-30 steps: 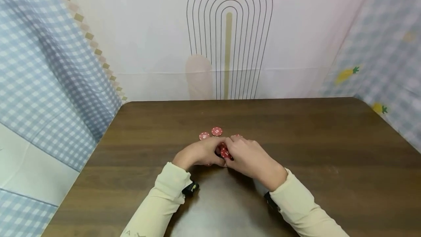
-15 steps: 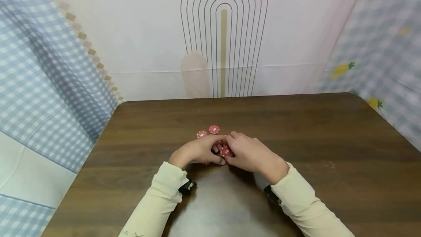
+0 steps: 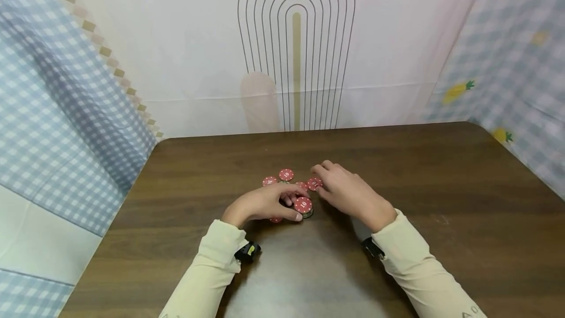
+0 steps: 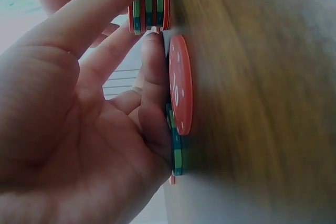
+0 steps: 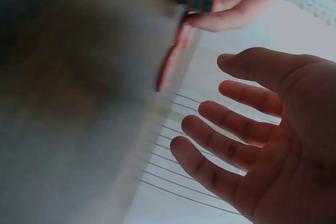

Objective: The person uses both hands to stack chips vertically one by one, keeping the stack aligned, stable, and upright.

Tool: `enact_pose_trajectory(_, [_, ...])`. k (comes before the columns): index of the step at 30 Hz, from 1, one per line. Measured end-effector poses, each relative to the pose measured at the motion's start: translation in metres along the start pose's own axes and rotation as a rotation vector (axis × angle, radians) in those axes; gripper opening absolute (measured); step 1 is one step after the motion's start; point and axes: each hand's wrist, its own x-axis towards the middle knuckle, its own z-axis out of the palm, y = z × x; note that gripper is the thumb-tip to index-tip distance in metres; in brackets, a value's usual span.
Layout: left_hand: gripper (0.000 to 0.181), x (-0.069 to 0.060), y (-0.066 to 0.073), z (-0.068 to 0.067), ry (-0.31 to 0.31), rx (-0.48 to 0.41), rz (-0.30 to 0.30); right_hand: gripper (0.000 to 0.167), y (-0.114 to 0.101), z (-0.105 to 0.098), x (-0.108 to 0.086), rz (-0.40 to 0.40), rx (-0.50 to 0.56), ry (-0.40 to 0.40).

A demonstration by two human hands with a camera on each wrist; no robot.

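A short stack of poker chips (image 3: pixel 303 205), red with a "10" on top, stands on the table between the hands. My left hand (image 3: pixel 267 202) holds it between thumb and fingers; in the left wrist view the stack (image 4: pixel 149 3) shows red and green edges. Just right of the stack, my right hand (image 3: pixel 355 194) hovers with loosely bent, spread fingers. Nothing lies in its palm (image 5: pixel 304 150) in the right wrist view. Nearest to its fingertips is a flat red chip (image 3: pixel 315 183).
Behind the left hand lie more loose red chips, among them a far one (image 3: pixel 286 174) and one left of it (image 3: pixel 270 180). Another chip (image 3: pixel 275 220) peeks out below that hand. The brown wooden table (image 3: pixel 419 171) ends at a hanging cloth (image 3: pixel 198 38).
My right hand has let go of the stack and moved right, baring the stack and a red chip behind it. The left hand stays at the stack. The head view has shifted slightly.
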Motion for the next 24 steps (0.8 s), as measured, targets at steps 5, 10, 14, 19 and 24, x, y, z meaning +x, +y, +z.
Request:
enact_pose_trajectory(5, [0.043,-0.003,0.002,-0.006,0.007,0.017,-0.015,0.041,0.007,0.006,0.007,-0.035,0.024,-0.050])
enact_pose_trajectory(10, [0.041,-0.002,0.004,-0.008,-0.003,0.026,-0.027,0.047,0.012,0.007,0.010,-0.059,0.019,-0.139])
enact_pose_trajectory(14, [0.045,-0.002,0.003,-0.008,-0.004,0.022,-0.027,0.044,0.011,0.008,0.010,-0.056,0.001,-0.165])
enact_pose_trajectory(19, [0.047,-0.003,0.001,-0.005,-0.005,0.001,-0.030,0.035,0.007,0.010,0.010,-0.047,-0.015,-0.171])
enact_pose_trajectory(24, [0.047,0.001,-0.002,-0.001,-0.006,-0.002,-0.019,0.017,0.007,0.012,0.009,-0.058,-0.069,-0.145])
